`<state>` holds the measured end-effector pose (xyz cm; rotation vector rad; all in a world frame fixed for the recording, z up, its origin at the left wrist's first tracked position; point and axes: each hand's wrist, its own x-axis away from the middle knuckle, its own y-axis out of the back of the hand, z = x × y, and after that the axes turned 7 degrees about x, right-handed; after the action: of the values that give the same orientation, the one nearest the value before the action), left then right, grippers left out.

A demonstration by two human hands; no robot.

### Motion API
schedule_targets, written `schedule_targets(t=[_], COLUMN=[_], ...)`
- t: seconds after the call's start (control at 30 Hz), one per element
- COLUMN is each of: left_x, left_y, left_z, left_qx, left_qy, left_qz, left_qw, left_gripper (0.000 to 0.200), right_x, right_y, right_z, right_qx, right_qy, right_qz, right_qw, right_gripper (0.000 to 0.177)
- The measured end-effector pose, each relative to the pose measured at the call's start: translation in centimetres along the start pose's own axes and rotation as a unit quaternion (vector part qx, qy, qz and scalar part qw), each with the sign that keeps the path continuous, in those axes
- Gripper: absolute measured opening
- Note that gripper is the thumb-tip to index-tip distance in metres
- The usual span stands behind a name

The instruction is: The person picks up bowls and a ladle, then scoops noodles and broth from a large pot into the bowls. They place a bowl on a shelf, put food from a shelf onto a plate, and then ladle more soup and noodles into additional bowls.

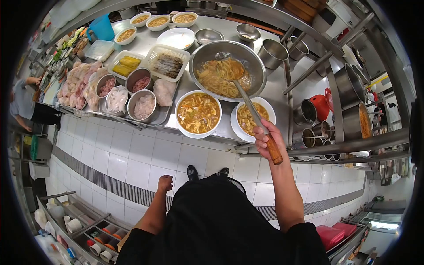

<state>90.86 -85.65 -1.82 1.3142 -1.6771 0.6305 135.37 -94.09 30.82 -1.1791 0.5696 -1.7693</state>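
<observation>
My right hand (268,138) is closed around the wooden grip of a long-handled ladle (248,102). The ladle's metal shaft crosses above a white bowl of noodle soup (247,118) on a plate. Its head rests among noodles and brown sauce in a large steel mixing bowl (260,79); the noodles partly hide it. Left of that plate, close to the counter's front edge, stands a fuller white soup bowl (198,114). My left hand (165,183) hangs low over the floor, fingers curled in, with nothing seen in it.
Steel pots of raw meat (142,106), a white basket of shrimp (167,62) and raw chicken (79,81) crowd the counter's left. Several filled bowls (157,22) line the back. Steel shelf posts (285,79) rise at right. Another person (26,99) stands far left.
</observation>
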Motion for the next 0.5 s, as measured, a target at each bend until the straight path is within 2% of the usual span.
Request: schedule_targets(t=[0.1,0.2,0.3,0.5], left_x=[-0.8,-1.6,-1.7,-1.8], left_y=[-0.3,-0.9,-1.7,-4.0], left_z=[0.0,-0.3,-1.3,-3.3], left_qx=[-0.004,-0.014,-0.026,-0.083], left_qy=[-0.010,-0.012,-0.006,-0.037], left_qz=[0.013,0.020,0.036,0.050], left_qw=[1.000,1.000,0.999,0.995], left_gripper=[0.029,0.029,0.030,0.025], right_x=[1.7,4.1,7.7,16.4], right_y=[1.0,1.8,1.9,1.6], right_z=[0.2,0.4,0.4,0.0], right_qx=[-0.013,-0.046,-0.049,-0.048], right_qy=[0.008,0.013,0.045,0.091], right_qz=[-0.028,-0.003,0.023,-0.009], right_qw=[1.000,0.999,0.998,0.995], right_gripper=[0.025,0.033,0.040,0.045])
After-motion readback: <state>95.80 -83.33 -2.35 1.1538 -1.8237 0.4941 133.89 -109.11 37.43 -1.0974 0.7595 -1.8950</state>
